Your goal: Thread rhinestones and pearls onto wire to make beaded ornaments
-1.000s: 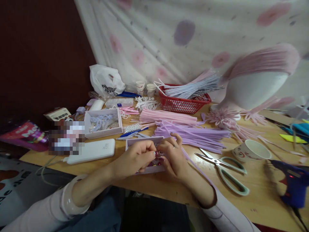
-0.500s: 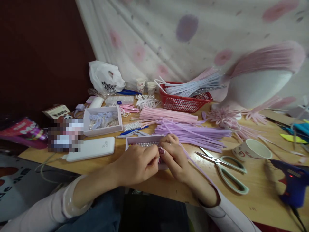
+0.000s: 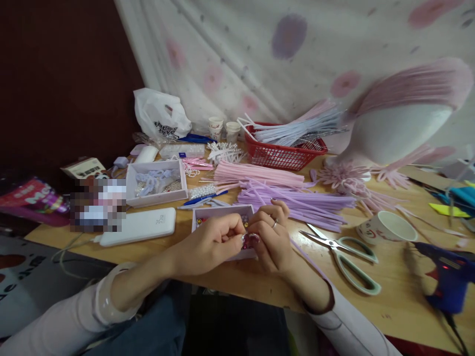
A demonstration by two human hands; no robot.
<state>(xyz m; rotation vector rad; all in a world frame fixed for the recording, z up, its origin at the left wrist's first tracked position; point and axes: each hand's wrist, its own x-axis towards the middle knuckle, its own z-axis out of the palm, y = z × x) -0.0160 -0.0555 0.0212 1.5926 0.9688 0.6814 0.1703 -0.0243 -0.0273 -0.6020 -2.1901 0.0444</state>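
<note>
My left hand (image 3: 210, 243) and my right hand (image 3: 272, 237) meet fingertip to fingertip over a small white bead box (image 3: 213, 213) near the table's front edge. Both are closed in a pinch on something tiny between them; I cannot make out what it is. A long purple pipe cleaner (image 3: 309, 257) runs from under my right hand toward my right sleeve. Just beyond the hands lie a bundle of purple pipe cleaners (image 3: 297, 202) and a bundle of pink ones (image 3: 256, 176).
Scissors (image 3: 343, 252) lie right of my hands, with a paper cup (image 3: 386, 226) and a blue glue gun (image 3: 447, 282) beyond. A white power bank (image 3: 139, 226), a white tray of beads (image 3: 156, 183), a red basket (image 3: 284, 153) and a foam head with pink strands (image 3: 397, 128) stand around.
My hands stay pinched together over the bead box; my right fingers have curled higher and the pinch point has shifted slightly. The view has drifted a little.
</note>
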